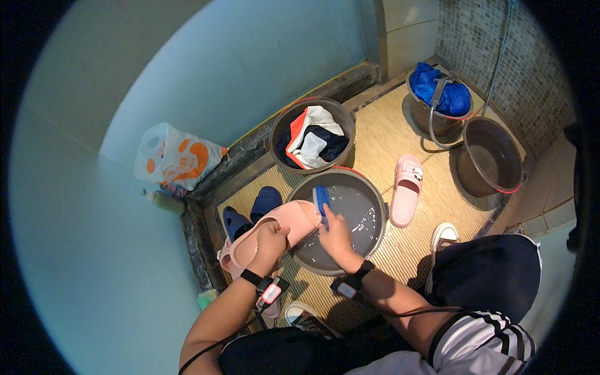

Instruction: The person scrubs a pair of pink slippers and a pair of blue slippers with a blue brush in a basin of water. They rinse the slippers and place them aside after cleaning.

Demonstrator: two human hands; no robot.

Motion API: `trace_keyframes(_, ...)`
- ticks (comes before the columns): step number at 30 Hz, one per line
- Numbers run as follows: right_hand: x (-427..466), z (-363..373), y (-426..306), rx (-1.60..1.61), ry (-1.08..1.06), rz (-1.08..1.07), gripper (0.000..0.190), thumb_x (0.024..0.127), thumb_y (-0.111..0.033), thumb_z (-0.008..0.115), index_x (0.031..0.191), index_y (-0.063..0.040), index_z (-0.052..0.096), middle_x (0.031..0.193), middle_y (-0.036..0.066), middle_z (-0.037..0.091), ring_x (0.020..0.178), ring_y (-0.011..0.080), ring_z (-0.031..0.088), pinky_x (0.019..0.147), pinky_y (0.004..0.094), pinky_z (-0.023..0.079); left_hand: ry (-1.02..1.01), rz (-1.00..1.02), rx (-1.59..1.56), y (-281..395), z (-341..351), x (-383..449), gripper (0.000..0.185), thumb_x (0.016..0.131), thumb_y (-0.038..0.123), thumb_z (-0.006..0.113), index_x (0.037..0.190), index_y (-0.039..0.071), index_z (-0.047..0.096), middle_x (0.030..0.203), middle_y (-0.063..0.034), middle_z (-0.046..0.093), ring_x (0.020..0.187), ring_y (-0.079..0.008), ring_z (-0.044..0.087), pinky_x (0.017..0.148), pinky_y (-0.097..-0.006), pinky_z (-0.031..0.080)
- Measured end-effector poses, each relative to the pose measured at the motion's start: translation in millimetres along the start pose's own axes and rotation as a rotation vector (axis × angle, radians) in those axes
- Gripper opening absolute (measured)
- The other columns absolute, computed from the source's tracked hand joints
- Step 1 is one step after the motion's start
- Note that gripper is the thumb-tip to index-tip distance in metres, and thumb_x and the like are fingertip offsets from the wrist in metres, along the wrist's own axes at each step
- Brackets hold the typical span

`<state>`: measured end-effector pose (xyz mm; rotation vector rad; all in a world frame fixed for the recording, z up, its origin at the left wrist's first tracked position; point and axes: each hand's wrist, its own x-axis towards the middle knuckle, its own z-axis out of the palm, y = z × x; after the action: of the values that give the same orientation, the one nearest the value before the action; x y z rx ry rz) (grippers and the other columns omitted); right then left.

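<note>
My left hand [272,241] grips a pink slide slipper [295,218] by its strap side, tilted with one end over a bucket of grey, cloudy water [349,211]. In my right hand [336,236] is a scrub brush [321,199] with a blue back. Its pale bristles meet the end of the slipper, where the surface looks wet and foamy. Just beyond the held slipper lie dark blue slippers [266,202]. Part of another pink slipper [226,262] shows beneath my left hand, mostly hidden.
A bucket [349,126] of clothes stands behind the water bucket. A pink slipper [405,197] lies to the right. Farther right are a bucket with blue fabric [417,115] and a brown bucket [490,157]. A plastic bag [180,157] and a bottle [166,201] sit at left.
</note>
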<state>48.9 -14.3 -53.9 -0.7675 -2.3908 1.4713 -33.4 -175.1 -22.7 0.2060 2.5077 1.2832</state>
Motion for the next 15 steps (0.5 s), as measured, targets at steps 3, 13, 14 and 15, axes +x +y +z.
trace_keyframes(3, -16, 0, -12, 0.150, -0.109, -0.449, 0.048, 0.089, -0.015, 0.061, 0.136, -0.013, 0.054, 0.095, 0.020, 0.060, 0.085, 0.0403, 0.061, 0.076, 0.0452, 0.050, 0.039, -0.171, -0.214, -2, 3, 2, 0.021, 0.087, 0.006, 0.064, 0.069, 0.000, 0.055, 0.058, -0.0052, 0.052, 0.046, -0.0154, 0.048, 0.042, -0.0331, 0.035)
trace_keyframes(13, -21, -7, -13, -0.094, -0.235, -0.382, 0.042, 0.096, -0.025, 0.048, 0.138, -0.021, 0.051, 0.096, 0.019, 0.059, 0.075, 0.0401, 0.065, 0.064, 0.0517, 0.053, 0.008, -0.260, -0.276, 34, -4, -3, 0.011, 0.088, 0.003, 0.061, 0.078, 0.000, 0.057, 0.067, -0.0058, 0.057, 0.054, -0.0160, 0.055, 0.045, -0.0332, 0.041)
trace_keyframes(14, -18, -8, -7, -0.165, -0.209, -0.310, 0.043, 0.095, -0.025, 0.048, 0.138, -0.020, 0.051, 0.097, 0.019, 0.059, 0.075, 0.0403, 0.065, 0.064, 0.0517, 0.053, -0.026, -0.291, -0.177, 35, -6, -1, 0.010, 0.087, 0.002, 0.061, 0.078, -0.001, 0.057, 0.066, -0.0071, 0.057, 0.054, -0.0169, 0.055, 0.045, -0.0332, 0.041)
trace_keyframes(15, -13, -9, 0, -0.245, -0.207, -0.240, 0.043, 0.095, -0.024, 0.049, 0.138, -0.020, 0.050, 0.097, 0.019, 0.059, 0.075, 0.0406, 0.065, 0.064, 0.0517, 0.053, -0.060, -0.322, -0.076, 33, -9, 0, 0.009, 0.085, 0.001, 0.061, 0.079, -0.002, 0.056, 0.065, -0.0084, 0.057, 0.054, -0.0178, 0.055, 0.045, -0.0331, 0.040)
